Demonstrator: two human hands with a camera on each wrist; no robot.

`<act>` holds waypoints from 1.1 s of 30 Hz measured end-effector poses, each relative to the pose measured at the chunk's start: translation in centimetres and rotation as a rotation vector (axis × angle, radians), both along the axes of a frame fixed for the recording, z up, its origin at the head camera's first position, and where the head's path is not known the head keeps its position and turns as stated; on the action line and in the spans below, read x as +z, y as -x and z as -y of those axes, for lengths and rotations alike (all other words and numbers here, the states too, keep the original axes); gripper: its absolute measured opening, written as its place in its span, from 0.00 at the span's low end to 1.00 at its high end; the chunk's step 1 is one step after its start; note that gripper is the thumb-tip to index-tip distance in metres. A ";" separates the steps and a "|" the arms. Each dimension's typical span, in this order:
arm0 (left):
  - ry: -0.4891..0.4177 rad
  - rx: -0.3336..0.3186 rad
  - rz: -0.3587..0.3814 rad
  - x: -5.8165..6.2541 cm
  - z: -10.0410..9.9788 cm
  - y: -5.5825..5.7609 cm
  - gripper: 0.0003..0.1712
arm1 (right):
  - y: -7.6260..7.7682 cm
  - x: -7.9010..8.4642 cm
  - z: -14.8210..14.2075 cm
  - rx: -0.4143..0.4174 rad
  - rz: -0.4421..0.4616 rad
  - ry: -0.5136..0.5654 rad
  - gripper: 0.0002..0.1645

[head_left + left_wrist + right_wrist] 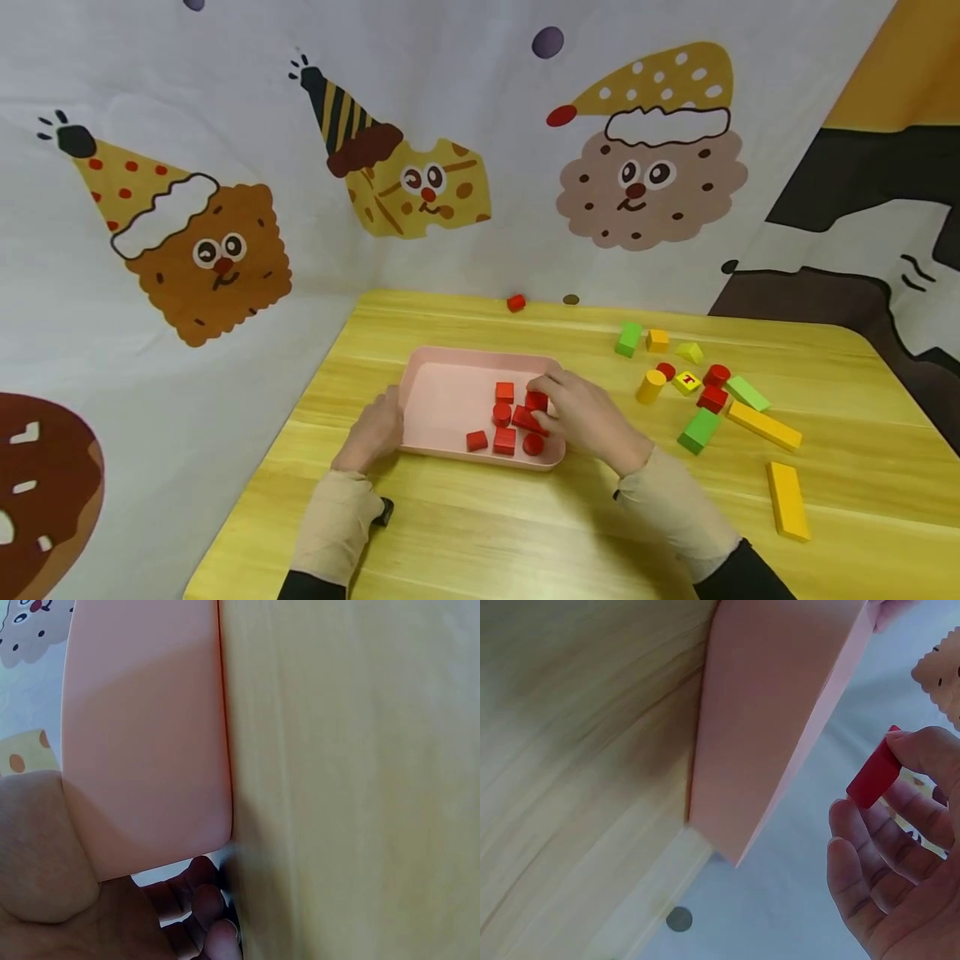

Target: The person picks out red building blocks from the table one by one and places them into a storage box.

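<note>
My left hand (375,427) grips the left end of a pink tray (450,357), its thumb (41,844) at the rim and its fingers curled outside the end wall. Over the tray's right side, my right hand (588,417) pinches a small red block (875,776) between thumb and fingers. Several red blocks lie in the right half of the tray, among them a red cube (504,442), a red cylinder (502,414) and a smaller red block (476,440).
Right of the tray lie loose blocks, including a green block (699,431), an orange cylinder (651,387), a red block (712,398) and a long yellow block (787,501). A lone red block (516,303) sits at the table's back edge, by a printed cloth (480,67).
</note>
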State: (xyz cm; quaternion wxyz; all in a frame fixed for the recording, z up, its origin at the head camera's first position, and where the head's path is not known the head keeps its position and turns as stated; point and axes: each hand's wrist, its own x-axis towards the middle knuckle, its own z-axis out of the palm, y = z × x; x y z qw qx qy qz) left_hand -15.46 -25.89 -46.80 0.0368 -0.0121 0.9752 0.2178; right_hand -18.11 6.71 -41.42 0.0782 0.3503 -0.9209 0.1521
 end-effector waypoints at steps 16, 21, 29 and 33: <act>-0.005 0.008 0.001 -0.2 -0.1 0.0 0.13 | 0.4 -1.1 4.0 0.154 -0.075 -0.035 0.17; -0.006 0.012 0.004 -0.3 -0.1 0.1 0.12 | 0.7 -1.3 5.0 0.166 -0.037 -0.074 0.18; -0.001 0.020 0.013 -0.3 -0.1 0.0 0.13 | 1.2 -1.3 6.6 0.158 0.046 -0.074 0.20; -0.003 0.018 0.008 -0.3 -0.1 0.1 0.14 | 1.3 -1.9 7.3 0.187 0.053 -0.066 0.20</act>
